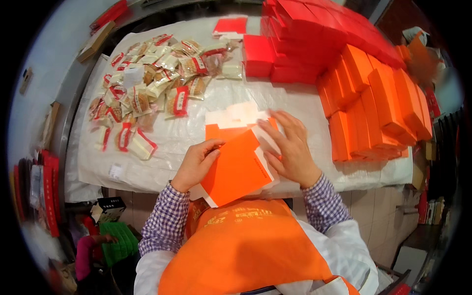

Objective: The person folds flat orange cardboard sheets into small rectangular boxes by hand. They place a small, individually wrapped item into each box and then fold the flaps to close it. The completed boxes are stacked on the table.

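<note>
A flat, partly folded orange carton (233, 169) with white inner flaps is held tilted in front of my apron. My left hand (195, 164) grips its left edge, thumb on the orange face and fingers closed. At the carton's upper right, my right hand (294, 147) has its thumb and fingers apart around a raised white flap (265, 141); its fingertips are slightly blurred. Just behind lies another flat orange carton blank (212, 132) with white flaps (238, 114), partly covered by the held one.
A heap of wrapped baked snacks (147, 83) spreads over the left of the white-covered table (191, 128). Red boxes (307, 39) are stacked at the back right, orange boxes (368, 108) nearer right. A person's pink sleeve (84, 255) shows beside a green crate (118, 242) at lower left.
</note>
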`<state>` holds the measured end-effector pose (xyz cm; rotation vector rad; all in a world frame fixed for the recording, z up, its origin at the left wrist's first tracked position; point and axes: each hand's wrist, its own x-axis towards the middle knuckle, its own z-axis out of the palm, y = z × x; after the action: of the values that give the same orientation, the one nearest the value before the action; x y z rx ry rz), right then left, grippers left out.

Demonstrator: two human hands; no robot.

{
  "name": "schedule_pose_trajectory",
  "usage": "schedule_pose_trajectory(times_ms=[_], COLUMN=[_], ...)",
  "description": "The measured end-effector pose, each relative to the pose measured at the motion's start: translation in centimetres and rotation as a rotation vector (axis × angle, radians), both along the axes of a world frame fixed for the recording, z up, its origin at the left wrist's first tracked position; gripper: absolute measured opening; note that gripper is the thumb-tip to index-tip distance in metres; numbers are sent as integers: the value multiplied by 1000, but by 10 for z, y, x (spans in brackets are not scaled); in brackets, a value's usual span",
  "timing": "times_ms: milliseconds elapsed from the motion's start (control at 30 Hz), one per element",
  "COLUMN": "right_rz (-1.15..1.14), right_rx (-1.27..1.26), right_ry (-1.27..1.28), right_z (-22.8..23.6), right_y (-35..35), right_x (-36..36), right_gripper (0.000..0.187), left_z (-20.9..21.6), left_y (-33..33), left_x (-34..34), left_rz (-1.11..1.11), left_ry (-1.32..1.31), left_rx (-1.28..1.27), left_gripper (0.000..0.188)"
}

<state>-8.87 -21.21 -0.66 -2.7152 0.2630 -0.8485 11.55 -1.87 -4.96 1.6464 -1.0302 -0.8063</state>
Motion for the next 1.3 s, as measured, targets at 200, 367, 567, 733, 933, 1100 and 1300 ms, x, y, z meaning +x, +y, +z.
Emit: schedule_pose_trajectory(times_ms=[200, 367, 567, 733, 933, 1100, 1300], right_rz=[388, 454, 476, 568, 578, 532, 536], right_rx=[70, -29, -340, -400, -235, -279, -441], right_ry=[326, 378, 191, 215, 277, 233, 86], right_z=[-4, -6, -9, -10, -10, -21, -28], right_y=[-16, -17, -15, -18, -20, -21, -4], right_x=[4, 11, 12, 12, 4, 2, 14], right_gripper=[75, 71, 53, 48, 42, 42, 30], left_z=[-1, 2, -3, 3, 3, 3, 1], left_y=[4, 9, 21, 19, 20, 11, 11], left_x=[-9, -9, -3, -23, -28, -29, -32], left_rz=[-179, -160, -109, -204, -201, -232, -315], left_ry=[193, 267, 250, -112, -172, -117, -312], left_rx=[32, 49, 59, 35, 16, 21, 67], left_gripper=[28, 29, 29, 43, 56, 56, 74])
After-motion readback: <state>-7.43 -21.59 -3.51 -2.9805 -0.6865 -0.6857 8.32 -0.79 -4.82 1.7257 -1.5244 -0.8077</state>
